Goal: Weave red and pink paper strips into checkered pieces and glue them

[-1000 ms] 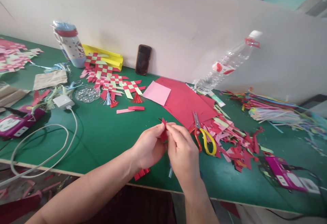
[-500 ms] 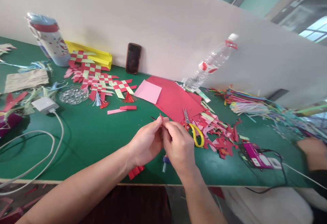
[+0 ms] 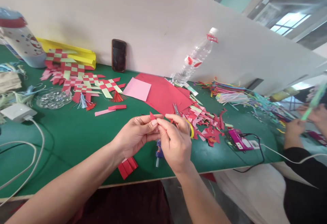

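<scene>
Above the green table's middle, a small folded piece of red paper (image 3: 152, 116) pokes up between my fingertips. My left hand (image 3: 135, 133) pinches it from the left, and my right hand (image 3: 175, 139) closes on its right side. Most of the paper is hidden by fingers. Behind my right hand lie yellow-handled scissors (image 3: 190, 128), partly covered. Below the hands are a blue glue gun (image 3: 158, 150), mostly hidden, and a pleated red paper piece (image 3: 127, 168). One red and one pink strip (image 3: 110, 109) lie beyond my left hand.
Red sheets (image 3: 163, 94), a pink square (image 3: 137, 89) and paper scraps (image 3: 206, 122) lie ahead. Woven paper fish (image 3: 74, 70) sit left, beside a bead tray (image 3: 54, 98). A phone (image 3: 119, 55) and bottle (image 3: 195, 59) lean on the wall. A co-worker's hands (image 3: 296, 128) hold something green at right.
The view has swung right, so the table things sit farther left. My right hand's fingers have spread a little around the red paper. More of the co-worker at right shows.
</scene>
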A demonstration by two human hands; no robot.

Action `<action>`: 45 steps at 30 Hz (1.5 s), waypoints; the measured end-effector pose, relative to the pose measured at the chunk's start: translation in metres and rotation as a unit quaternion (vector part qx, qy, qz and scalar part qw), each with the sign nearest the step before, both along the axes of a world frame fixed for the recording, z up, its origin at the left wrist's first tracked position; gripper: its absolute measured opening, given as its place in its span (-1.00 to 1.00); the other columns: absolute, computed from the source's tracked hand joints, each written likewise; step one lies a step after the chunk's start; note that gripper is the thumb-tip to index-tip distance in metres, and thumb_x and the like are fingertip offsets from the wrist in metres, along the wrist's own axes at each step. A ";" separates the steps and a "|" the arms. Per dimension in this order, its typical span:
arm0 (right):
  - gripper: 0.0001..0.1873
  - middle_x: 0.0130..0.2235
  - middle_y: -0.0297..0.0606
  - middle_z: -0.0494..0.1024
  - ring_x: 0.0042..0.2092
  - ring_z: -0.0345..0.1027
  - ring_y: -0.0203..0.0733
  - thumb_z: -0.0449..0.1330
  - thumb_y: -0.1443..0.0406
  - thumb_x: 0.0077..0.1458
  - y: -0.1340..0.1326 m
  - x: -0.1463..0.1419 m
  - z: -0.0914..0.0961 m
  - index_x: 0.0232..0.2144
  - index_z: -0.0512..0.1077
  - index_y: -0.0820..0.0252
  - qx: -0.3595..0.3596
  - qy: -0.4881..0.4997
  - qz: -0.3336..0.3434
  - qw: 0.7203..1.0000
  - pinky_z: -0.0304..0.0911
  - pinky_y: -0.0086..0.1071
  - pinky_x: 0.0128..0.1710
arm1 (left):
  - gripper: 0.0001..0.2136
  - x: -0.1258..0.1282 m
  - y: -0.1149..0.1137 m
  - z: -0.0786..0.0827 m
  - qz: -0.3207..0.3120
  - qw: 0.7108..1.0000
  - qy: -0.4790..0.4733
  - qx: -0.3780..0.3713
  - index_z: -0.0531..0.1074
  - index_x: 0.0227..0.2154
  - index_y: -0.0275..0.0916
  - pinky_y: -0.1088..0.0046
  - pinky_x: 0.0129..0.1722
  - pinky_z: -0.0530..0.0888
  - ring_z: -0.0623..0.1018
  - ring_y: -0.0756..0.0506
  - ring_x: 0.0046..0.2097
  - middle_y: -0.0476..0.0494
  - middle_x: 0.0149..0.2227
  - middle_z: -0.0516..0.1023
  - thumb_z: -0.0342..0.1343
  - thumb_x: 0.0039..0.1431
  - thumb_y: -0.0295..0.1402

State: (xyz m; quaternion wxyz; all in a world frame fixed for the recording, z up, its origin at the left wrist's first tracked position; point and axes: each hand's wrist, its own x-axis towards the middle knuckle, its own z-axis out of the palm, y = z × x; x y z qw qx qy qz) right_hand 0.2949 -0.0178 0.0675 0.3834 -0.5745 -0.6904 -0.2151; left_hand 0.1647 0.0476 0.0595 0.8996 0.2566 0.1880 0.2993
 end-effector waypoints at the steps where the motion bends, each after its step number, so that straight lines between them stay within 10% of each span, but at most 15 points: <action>1: -0.71 -0.23 -0.26 0.66 -0.02 0.48 -0.11 0.14 0.45 0.21 -0.001 0.000 0.000 -0.10 0.51 0.05 0.008 -0.012 0.005 1.000 0.32 -0.18 -0.02 | -0.72 0.001 0.000 0.001 0.003 1.000 0.001 -0.002 0.59 -0.23 -0.34 0.42 -0.18 0.58 0.59 0.00 -0.35 -0.10 -0.41 0.59 0.42 -0.03 -0.39; 9: -0.61 -0.02 -0.25 0.62 0.23 0.27 0.01 0.15 0.48 0.19 -0.011 0.009 0.000 0.04 0.42 0.11 0.031 -0.059 0.003 0.998 0.29 -0.06 0.08 | -0.84 0.016 -0.010 0.007 0.005 1.000 -0.020 -0.002 0.57 -0.36 -0.30 0.52 -0.29 0.54 0.58 0.01 -0.39 -0.08 -0.41 0.59 0.39 -0.02 -0.40; 15: -0.57 0.27 -0.28 0.33 0.34 0.01 0.10 0.10 0.25 0.28 -0.015 0.017 0.007 0.18 0.34 0.07 -0.118 -0.103 0.016 0.988 0.18 0.06 0.20 | -0.84 0.010 -0.007 0.004 0.014 0.999 0.016 0.036 0.57 -0.39 -0.31 0.58 -0.35 0.49 0.57 0.01 -0.39 -0.06 -0.45 0.58 0.40 -0.03 -0.40; 23: -0.62 0.17 -0.34 0.47 0.31 0.11 -0.03 0.06 0.30 0.31 0.001 0.018 0.018 0.13 0.40 -0.01 -0.134 -0.063 0.083 0.986 0.21 0.01 0.20 | -0.80 -0.006 -0.011 0.007 -0.029 0.993 -0.018 0.110 0.59 -0.24 -0.30 0.33 0.04 0.46 0.58 -0.14 -0.07 -0.19 -0.25 0.63 0.27 0.17 -0.27; 31: -0.77 -0.01 -0.26 0.61 0.12 0.39 -0.18 0.14 0.33 0.27 -0.003 0.014 0.020 -0.07 0.52 0.13 -0.128 0.002 0.200 0.971 0.44 -0.16 0.06 | -0.82 -0.018 -0.014 0.002 -0.058 0.994 -0.014 0.095 0.58 -0.13 -0.27 0.48 0.01 0.48 0.61 -0.04 -0.14 -0.17 -0.16 0.63 0.22 0.22 -0.42; 34: -0.80 -0.03 -0.29 0.62 0.07 0.45 -0.18 0.13 0.35 0.26 -0.012 0.036 0.018 -0.13 0.53 0.09 -0.100 -0.041 0.139 0.984 0.43 -0.19 0.05 | -0.57 -0.024 -0.020 0.011 -0.081 0.991 -0.005 0.111 0.42 0.12 -0.13 0.33 0.07 0.48 0.57 -0.15 0.03 -0.21 -0.01 0.58 0.25 0.19 -0.37; 39: -0.70 -0.40 -0.24 0.66 -0.31 0.57 -0.14 0.05 0.18 0.29 -0.019 0.146 0.004 -0.19 0.56 0.15 -0.084 -0.009 -0.240 0.967 0.43 -0.29 -0.26 | -0.44 -0.066 -0.020 0.013 0.041 0.948 0.172 0.265 0.27 0.23 0.03 0.29 0.10 0.47 0.40 -0.25 0.23 -0.17 0.21 0.40 0.25 0.18 -0.29; 45: -0.59 -0.29 0.00 0.65 -0.26 0.52 0.03 0.03 0.10 0.21 -0.021 0.237 -0.033 -0.33 0.59 0.21 -0.147 -0.039 -0.261 0.953 0.36 -0.17 -0.23 | -0.61 -0.115 -0.016 -0.021 0.159 0.825 0.411 0.354 0.45 0.05 -0.10 0.41 -0.05 0.50 0.55 -0.21 0.00 -0.15 0.05 0.53 0.24 0.15 -0.20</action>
